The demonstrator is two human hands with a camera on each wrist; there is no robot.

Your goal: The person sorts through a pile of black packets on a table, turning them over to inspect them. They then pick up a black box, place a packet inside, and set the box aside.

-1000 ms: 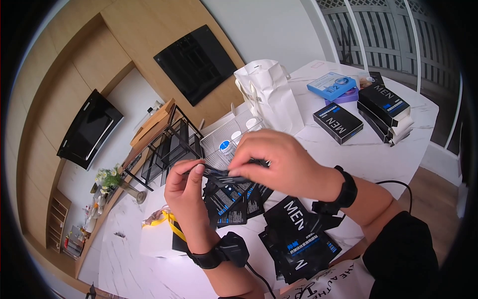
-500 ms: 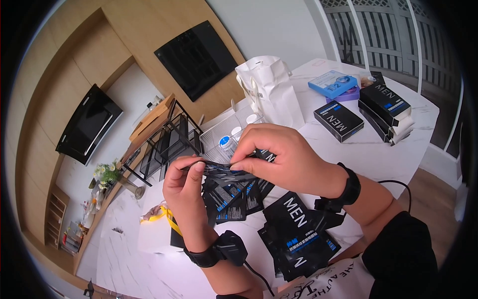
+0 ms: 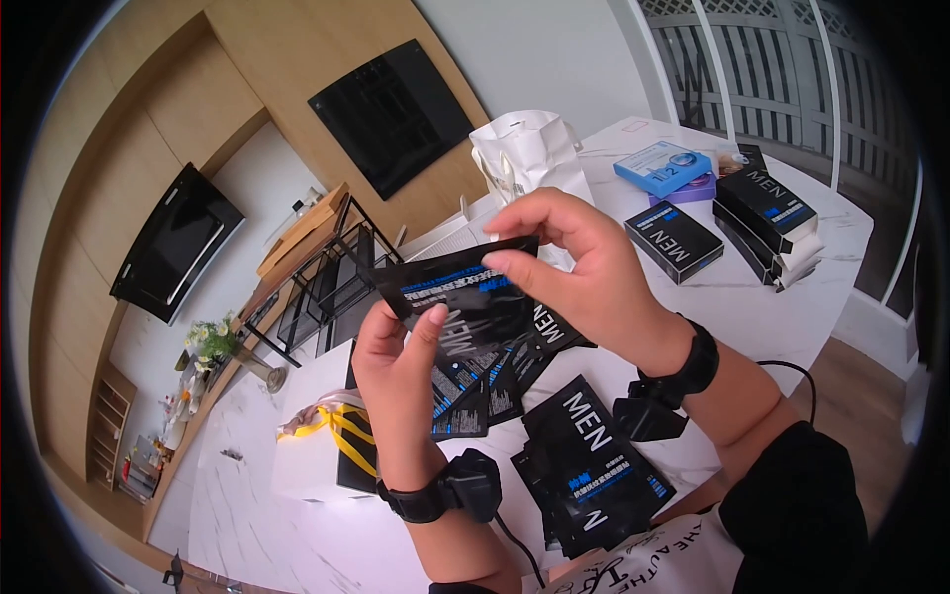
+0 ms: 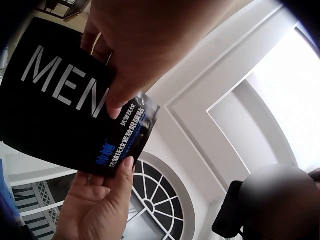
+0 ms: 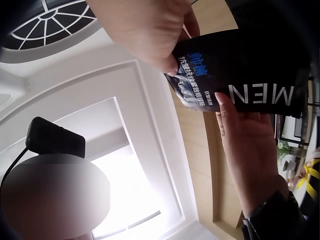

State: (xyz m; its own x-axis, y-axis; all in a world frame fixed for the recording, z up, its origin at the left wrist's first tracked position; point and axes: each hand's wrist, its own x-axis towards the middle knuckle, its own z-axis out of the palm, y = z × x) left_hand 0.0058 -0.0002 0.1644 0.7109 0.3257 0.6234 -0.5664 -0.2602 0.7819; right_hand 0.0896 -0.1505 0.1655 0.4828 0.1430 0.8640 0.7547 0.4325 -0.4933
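Both hands hold a black pouch lettered MEN, raised over the table. The left hand pinches its lower left side, thumb on the printed face; in the left wrist view that hand grips the pouch beside the letters. The right hand pinches the upper right corner; in the right wrist view it holds the pouch near the blue print. Beneath lie a spread of black pouches and a nearer stack of pouches.
Black MEN boxes and a blue box stand at the table's right. Behind the hands is a white paper bag. A black rack is at the left back, a white box with yellow ribbon at the left.
The hands have raised and spread the pouch, so its printed face now shows where earlier its edge did. The right hand has moved up. The clear bin behind is now largely covered.
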